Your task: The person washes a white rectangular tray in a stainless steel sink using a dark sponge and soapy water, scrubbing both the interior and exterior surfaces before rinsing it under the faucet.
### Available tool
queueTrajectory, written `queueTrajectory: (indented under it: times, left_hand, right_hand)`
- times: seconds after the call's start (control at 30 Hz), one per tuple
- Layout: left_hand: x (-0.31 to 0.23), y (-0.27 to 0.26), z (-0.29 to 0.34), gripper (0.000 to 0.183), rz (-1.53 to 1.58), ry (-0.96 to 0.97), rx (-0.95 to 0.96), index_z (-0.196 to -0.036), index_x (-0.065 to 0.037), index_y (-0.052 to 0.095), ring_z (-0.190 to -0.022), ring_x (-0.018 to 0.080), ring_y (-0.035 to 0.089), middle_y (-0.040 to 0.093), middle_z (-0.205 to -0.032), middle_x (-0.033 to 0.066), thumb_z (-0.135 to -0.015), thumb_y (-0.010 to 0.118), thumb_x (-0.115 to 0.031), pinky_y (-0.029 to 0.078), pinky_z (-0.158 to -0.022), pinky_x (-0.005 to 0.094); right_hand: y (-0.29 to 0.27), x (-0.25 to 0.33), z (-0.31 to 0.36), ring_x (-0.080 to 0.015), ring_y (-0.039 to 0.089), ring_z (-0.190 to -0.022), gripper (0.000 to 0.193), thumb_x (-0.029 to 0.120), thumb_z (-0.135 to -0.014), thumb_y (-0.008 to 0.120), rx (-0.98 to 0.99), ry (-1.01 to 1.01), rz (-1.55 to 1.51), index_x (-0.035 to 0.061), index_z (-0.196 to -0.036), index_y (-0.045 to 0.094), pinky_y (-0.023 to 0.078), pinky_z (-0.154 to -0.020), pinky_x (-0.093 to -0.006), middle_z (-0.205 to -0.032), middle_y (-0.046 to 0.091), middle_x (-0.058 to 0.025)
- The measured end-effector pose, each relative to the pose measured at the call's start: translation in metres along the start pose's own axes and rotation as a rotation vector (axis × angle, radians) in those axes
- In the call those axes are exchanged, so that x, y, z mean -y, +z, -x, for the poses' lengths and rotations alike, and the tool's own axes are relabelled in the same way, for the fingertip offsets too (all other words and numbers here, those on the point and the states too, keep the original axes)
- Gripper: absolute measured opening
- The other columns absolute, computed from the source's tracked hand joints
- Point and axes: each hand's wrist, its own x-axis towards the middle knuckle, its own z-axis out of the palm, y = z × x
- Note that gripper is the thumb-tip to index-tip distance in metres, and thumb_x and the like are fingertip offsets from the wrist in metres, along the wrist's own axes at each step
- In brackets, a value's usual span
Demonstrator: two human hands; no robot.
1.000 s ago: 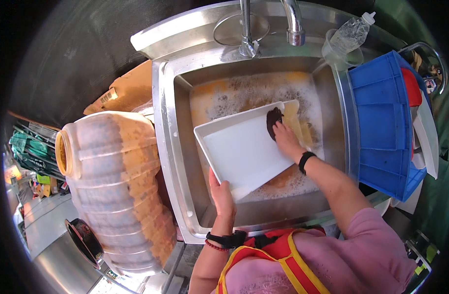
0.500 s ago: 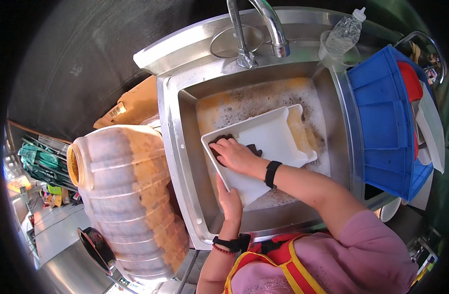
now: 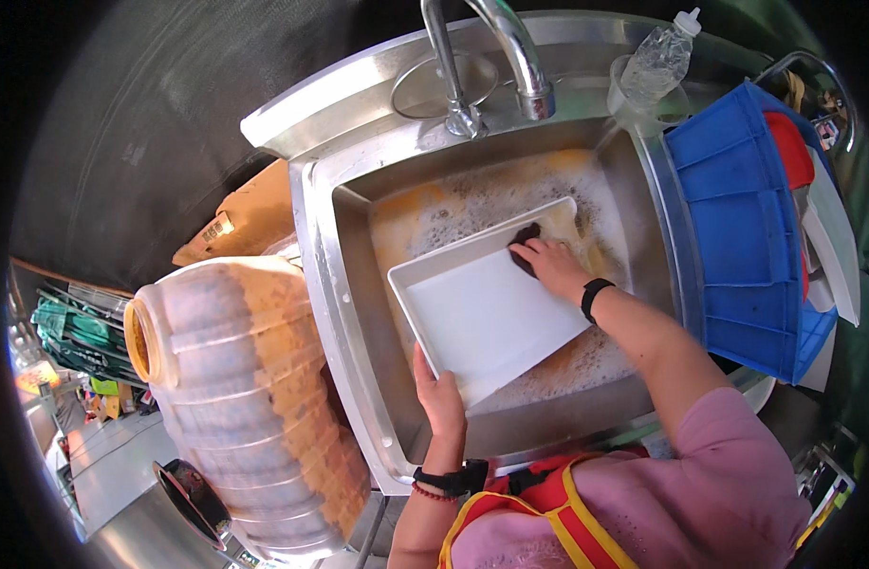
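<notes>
A white rectangular tray (image 3: 487, 318) lies tilted over the foamy, brownish water (image 3: 472, 194) in a steel sink (image 3: 354, 275). My left hand (image 3: 440, 394) grips the tray's near left edge, thumb on the rim and fingers hidden beneath. Pressed against the tray's inside near its far right end is a dark cloth (image 3: 524, 248), with my right hand (image 3: 554, 266) closed on it. The right end of the tray touches the suds, and part of it is under water there.
A chrome faucet (image 3: 534, 95) arches over the sink's back edge. Beside it stand a clear bottle (image 3: 657, 62) and a plastic tub (image 3: 624, 100). A blue crate (image 3: 738, 228) borders the right side; a large stained plastic barrel (image 3: 235, 379) borders the left.
My right hand has slid the dark cloth from the tray's left end to its far right end. My left hand keeps its hold on the tray's edge.
</notes>
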Motion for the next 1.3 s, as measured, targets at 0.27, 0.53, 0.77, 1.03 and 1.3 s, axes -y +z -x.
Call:
queueTrajectory:
  times: [0.27, 0.53, 0.77, 1.03, 1.3]
  left_hand:
    - [-0.001, -0.021, -0.004, 0.068, 0.064, -0.145, -0.027, -0.138, -0.002, 0.034, -0.115, 0.0181, 0.049, 0.048, -0.129, 0.0095, -0.072, 0.038, 0.014, 0.039, -0.095, 0.0274]
    - [-0.002, -0.015, -0.005, 0.068, 0.024, -0.178, -0.029, -0.138, -0.003, 0.033, -0.114, 0.0188, 0.048, 0.048, -0.127, 0.0096, -0.072, 0.038, 0.012, 0.038, -0.096, 0.0273]
    - [0.002, -0.021, -0.004, 0.070, 0.003, -0.192, -0.021, -0.139, -0.004, 0.032, -0.116, 0.0190, 0.047, 0.046, -0.129, 0.0099, -0.071, 0.038, 0.013, 0.038, -0.096, 0.0278]
    - [0.015, -0.014, -0.007, 0.068, 0.047, -0.126, 0.044, -0.138, -0.003, 0.033, -0.119, 0.0207, 0.045, 0.046, -0.131, 0.0112, -0.072, 0.039, 0.010, 0.034, -0.100, 0.0283]
    - [0.019, -0.019, 0.002, 0.071, 0.133, -0.135, -0.012, -0.139, -0.005, 0.033, -0.111, 0.0179, 0.051, 0.049, -0.127, 0.0087, -0.071, 0.037, 0.014, 0.042, -0.091, 0.0266]
  right_hand:
    - [-0.049, -0.052, -0.061, -0.0402, 0.055, -0.094, 0.025, 0.015, -0.081, 0.051, -0.076, 0.334, -0.291, 0.0014, -0.099, 0.062, 0.045, -0.084, -0.0442, -0.102, 0.059, -0.0227]
    - [0.010, -0.075, -0.131, -0.0395, 0.048, -0.114, 0.062, 0.030, -0.085, 0.056, 0.255, 0.472, -0.123, 0.0043, -0.137, 0.034, 0.040, -0.095, -0.0430, -0.129, 0.045, -0.0264]
    - [0.032, -0.065, -0.125, -0.0364, 0.059, -0.096, 0.038, 0.027, -0.082, 0.058, 0.147, 0.409, -0.201, 0.0001, -0.110, 0.058, 0.047, -0.081, -0.0425, -0.103, 0.061, -0.0221]
    - [-0.017, 0.091, -0.066, -0.0346, 0.056, -0.093, 0.029, 0.010, -0.072, 0.059, -0.053, -0.113, -0.749, 0.0017, -0.100, 0.057, 0.046, -0.082, -0.0402, -0.097, 0.059, -0.0177]
    - [0.012, 0.128, -0.060, -0.0290, 0.053, -0.101, 0.031, 0.011, -0.077, 0.058, 0.115, -0.365, -0.503, 0.0112, -0.107, 0.058, 0.044, -0.083, -0.0412, -0.101, 0.054, -0.0088]
